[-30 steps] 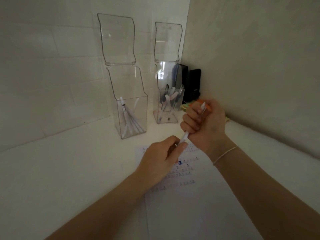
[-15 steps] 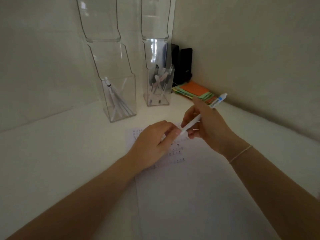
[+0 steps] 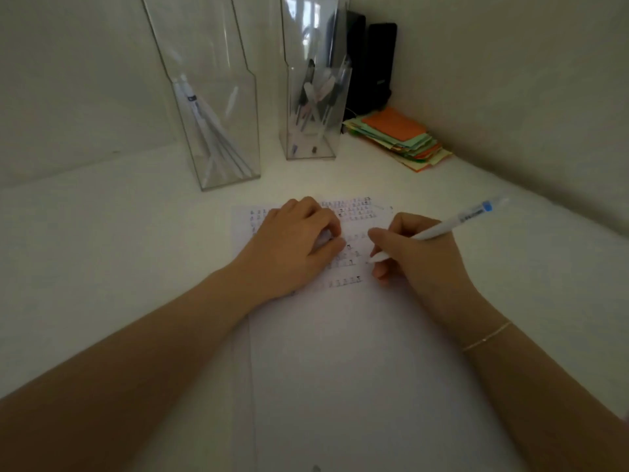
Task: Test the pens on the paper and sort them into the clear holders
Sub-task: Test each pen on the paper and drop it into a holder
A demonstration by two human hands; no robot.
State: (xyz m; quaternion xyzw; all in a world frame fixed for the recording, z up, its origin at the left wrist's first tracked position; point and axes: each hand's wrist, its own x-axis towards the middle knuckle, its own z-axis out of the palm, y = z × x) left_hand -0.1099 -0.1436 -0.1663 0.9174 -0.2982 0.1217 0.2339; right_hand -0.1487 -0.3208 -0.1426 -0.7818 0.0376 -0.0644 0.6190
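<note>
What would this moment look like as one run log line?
phase: pen test | right hand: grips white pen, tip at paper | left hand: rests on paper | holders: pens in both

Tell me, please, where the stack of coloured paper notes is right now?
In the head view, the stack of coloured notes lies far right on the table, near the wall corner, right of the right-hand clear holder.

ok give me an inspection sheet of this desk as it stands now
surface: white desk, paper flat on it with rows of small test marks at the far end
job's things: white pen; left holder and right holder both hold pens
clutter: coloured paper stack, two dark objects in the corner
hands: left hand rests on the paper; right hand grips the pen, tip at the paper
cables: nothing seen
surroundings: plain walls
</note>
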